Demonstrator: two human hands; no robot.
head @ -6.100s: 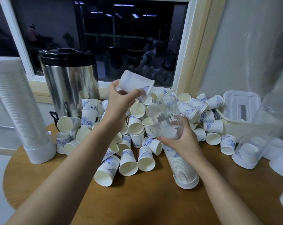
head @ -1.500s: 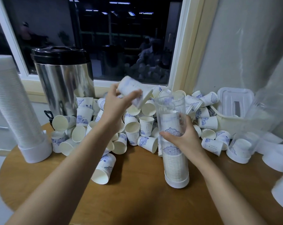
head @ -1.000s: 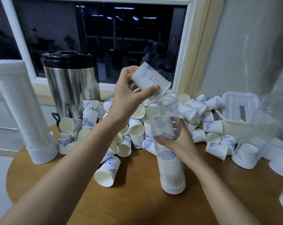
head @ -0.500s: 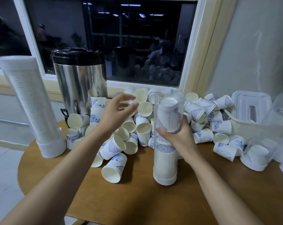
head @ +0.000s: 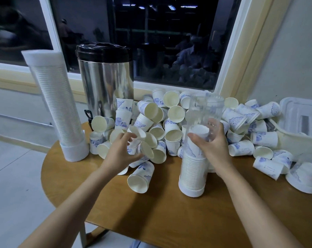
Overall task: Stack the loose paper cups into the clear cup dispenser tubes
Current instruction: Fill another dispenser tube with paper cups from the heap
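A clear dispenser tube (head: 206, 110) stands upright on the round wooden table (head: 162, 210), its lower half filled with a stack of nested cups (head: 192, 169) above a white base cap. My right hand (head: 213, 145) grips the tube at mid-height. Loose white paper cups with blue print (head: 171, 120) are heaped behind it and to both sides. My left hand (head: 122, 152) is down in the left part of the heap, thumb and fingers closed around one lying cup (head: 144, 149). Another loose cup (head: 140, 177) lies just in front of that hand.
A full, capped dispenser tube (head: 57, 104) stands at the table's left edge. A steel drinks urn with a black lid (head: 106, 81) stands behind the heap by the window. A white plastic basket (head: 300, 126) and another capped tube (head: 304, 176) lie at the right.
My left hand let its cup go into the tube's top, and the cup slid down onto the stack. The hand then dropped to the heap and closed on another cup. My right hand kept hold of the tube.
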